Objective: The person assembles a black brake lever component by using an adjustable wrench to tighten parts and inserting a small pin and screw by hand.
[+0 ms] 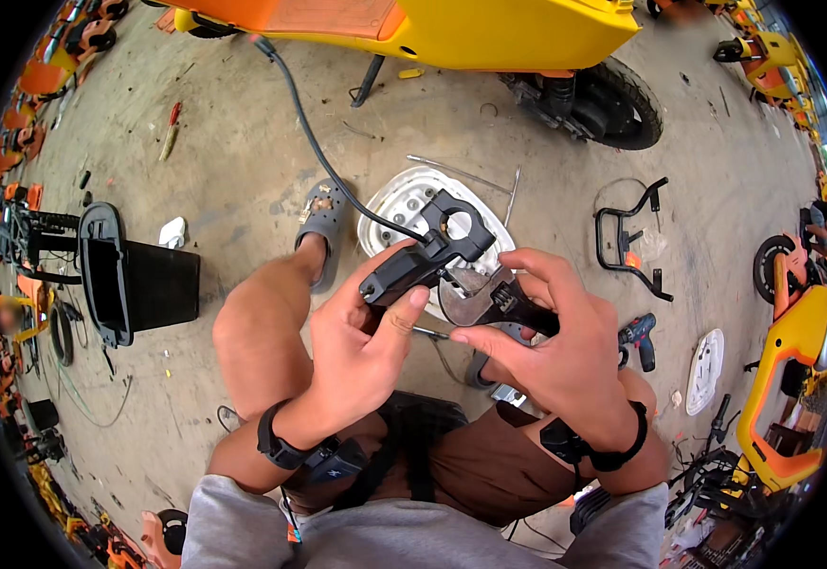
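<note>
In front of me my left hand (361, 346) is closed around a black handlebar control unit (402, 272), thumb on its near face. The unit has a round clamp ring at its far right end, and a dark cable (304, 123) runs from it up to the yellow scooter (508, 33). My right hand (570, 346) grips an adjustable wrench (472, 302) with a grey metal head and dark handle. Its jaws lie against the underside of the unit near the clamp; their exact hold is hidden. Beneath both hands a white tray (380, 218) with small parts sits on the floor.
A black open-topped bin (162, 280) lies at left beside a white piece (173, 232). At right are a black tubular frame (612, 237), a cordless drill (639, 339), a white plastic panel (707, 372) and another yellow scooter (778, 379). Metal rods (461, 171) lie beyond the tray.
</note>
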Available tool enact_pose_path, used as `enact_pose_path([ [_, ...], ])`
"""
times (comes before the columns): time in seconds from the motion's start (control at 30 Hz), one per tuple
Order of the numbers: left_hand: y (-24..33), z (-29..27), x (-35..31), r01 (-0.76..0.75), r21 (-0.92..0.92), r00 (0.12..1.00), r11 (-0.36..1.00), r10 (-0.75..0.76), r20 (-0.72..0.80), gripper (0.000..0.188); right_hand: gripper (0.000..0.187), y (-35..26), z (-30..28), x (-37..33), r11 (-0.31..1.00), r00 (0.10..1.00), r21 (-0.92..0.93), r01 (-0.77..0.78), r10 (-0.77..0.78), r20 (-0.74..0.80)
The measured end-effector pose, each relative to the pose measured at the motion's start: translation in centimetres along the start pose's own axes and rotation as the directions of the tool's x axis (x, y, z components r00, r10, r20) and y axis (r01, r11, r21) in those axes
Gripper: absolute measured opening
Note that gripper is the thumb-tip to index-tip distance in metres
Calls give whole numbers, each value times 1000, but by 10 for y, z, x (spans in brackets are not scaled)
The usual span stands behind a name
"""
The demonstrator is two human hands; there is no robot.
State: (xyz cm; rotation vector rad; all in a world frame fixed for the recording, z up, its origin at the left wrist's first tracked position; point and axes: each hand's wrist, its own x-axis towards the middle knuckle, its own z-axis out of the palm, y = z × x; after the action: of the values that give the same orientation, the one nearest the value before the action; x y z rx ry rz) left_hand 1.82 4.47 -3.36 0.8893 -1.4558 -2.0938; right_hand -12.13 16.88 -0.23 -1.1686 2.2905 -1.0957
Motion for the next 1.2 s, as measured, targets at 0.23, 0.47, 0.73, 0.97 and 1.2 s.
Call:
enact_pose_path([
  [0.23, -6, 4, -4, -155, 92, 985, 984, 160, -56, 39, 60, -3, 2, 0, 1000, 1000, 23, -18, 18, 3],
  [0.47, -10, 5, -10, -185, 118, 979, 975, 194, -62, 37, 58, -1, 3, -9, 987, 995, 129, -95, 94, 12],
  [0.73, -7, 5, -12, -169, 18, 984, 986, 169, -57, 34, 56, -4, 3, -17, 989, 997, 134, -62, 66, -27],
  [0.97, -16, 7, -10, -314, 246, 939, 917, 339, -65, 31, 55, -8, -2, -15, 997, 1000, 81, -18, 17, 16],
  [1.2, -21, 9, -7, -444, 354, 877, 823, 480, -16, 30, 52, -1, 1, -17, 985, 998, 169, -34, 41, -39],
])
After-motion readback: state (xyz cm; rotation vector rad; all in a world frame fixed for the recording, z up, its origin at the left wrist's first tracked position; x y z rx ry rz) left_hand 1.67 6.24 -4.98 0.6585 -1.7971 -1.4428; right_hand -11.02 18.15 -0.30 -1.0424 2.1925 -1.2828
